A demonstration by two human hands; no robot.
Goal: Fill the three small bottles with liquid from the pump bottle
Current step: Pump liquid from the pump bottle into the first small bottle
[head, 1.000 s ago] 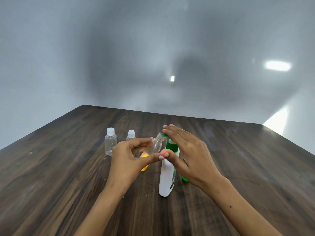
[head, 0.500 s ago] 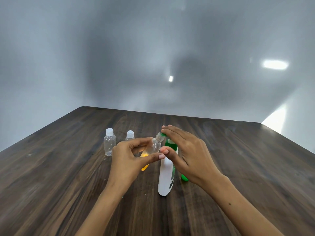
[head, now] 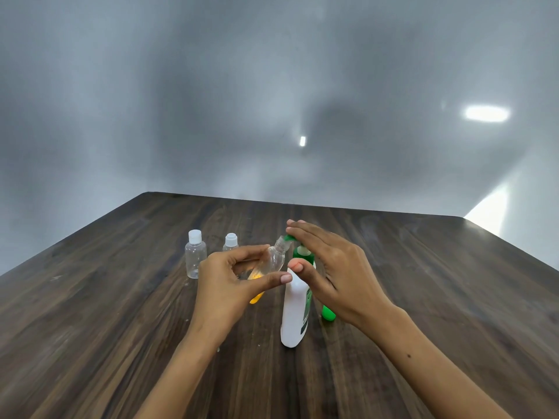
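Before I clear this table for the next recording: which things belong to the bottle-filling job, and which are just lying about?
Job:
pump bottle, right hand on its pump
tilted bottle in left hand, mouth at the spout
two capped bottles, standing behind

Lying about:
green thing behind the pump bottle
yellow thing below the left hand

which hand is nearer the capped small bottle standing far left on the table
Left. The left hand grips a tilted small bottle just right of the capped bottle; the right hand rests on the pump bottle farther right.
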